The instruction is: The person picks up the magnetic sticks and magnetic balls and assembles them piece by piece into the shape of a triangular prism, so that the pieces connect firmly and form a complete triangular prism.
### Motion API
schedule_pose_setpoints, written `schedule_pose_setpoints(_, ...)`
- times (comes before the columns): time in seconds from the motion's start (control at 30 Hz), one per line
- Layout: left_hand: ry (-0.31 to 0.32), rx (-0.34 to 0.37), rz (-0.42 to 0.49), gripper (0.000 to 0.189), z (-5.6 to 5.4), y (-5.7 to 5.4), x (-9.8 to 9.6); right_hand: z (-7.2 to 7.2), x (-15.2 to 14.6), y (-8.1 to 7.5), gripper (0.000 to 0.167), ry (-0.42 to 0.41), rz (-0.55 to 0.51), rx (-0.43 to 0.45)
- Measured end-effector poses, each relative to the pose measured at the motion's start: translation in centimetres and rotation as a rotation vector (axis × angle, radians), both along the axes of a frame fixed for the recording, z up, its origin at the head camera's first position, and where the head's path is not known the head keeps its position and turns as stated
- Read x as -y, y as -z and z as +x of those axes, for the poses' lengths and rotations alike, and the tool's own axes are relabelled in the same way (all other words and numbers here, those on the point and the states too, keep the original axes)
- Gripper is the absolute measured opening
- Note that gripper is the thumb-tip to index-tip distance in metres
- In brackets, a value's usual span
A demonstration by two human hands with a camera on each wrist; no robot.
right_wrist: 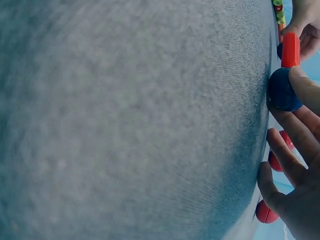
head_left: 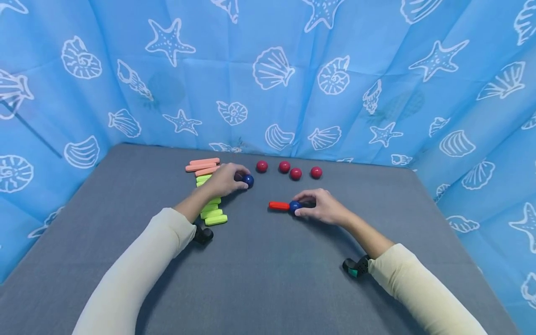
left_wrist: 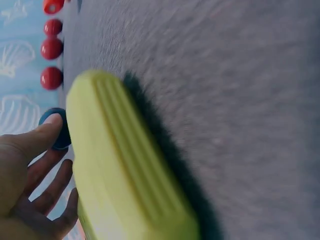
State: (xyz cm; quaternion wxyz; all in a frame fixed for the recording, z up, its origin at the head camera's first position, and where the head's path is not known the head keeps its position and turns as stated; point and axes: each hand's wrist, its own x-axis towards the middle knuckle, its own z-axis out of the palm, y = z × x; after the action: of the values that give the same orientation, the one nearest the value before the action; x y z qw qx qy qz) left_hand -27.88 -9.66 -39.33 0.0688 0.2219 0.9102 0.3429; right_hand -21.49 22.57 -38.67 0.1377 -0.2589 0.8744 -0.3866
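Near the back of the table my left hand (head_left: 226, 179) pinches a dark blue ball (head_left: 248, 181) between thumb and fingers. My right hand (head_left: 321, 206) grips a second blue ball (head_left: 295, 207) at the table's middle. A red stick (head_left: 278, 205) joins that ball's left side and points toward the left. In the right wrist view the thumb lies on the blue ball (right_wrist: 285, 90), with the red stick (right_wrist: 291, 49) beyond it. The left wrist view shows the thumb on the other blue ball (left_wrist: 61, 131), behind a large yellow-green stick (left_wrist: 120, 165).
Several yellow-green sticks (head_left: 215, 220) lie in a column beneath the left forearm. Orange sticks (head_left: 203, 167) lie at the column's far end. Several red balls (head_left: 296, 174) sit along the back, before a blue curtain (head_left: 234, 70) with shell prints.
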Motion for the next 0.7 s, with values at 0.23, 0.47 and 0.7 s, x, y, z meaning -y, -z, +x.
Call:
schedule_pose_setpoints(0.23, 0.103, 0.022, -0.016, 0.035, 1.6, -0.3, -0.4, 0.0, 0.0, -0.1, 0.037, 0.009, 0.003, 0.007)
schedule_pose_setpoints(0.47, 0.178, 0.029, -0.010, 0.037, 3.2, -0.3, -1.1, 0.0, 0.0, 0.0, 0.037, 0.020, 0.002, 0.020)
schedule_pose_setpoints(0.7, 0.217, 0.045, 0.011, 0.037, 4.2, -0.1, -1.8, 0.3, 0.3, -0.1, 0.038, 0.040, -0.001, 0.020)
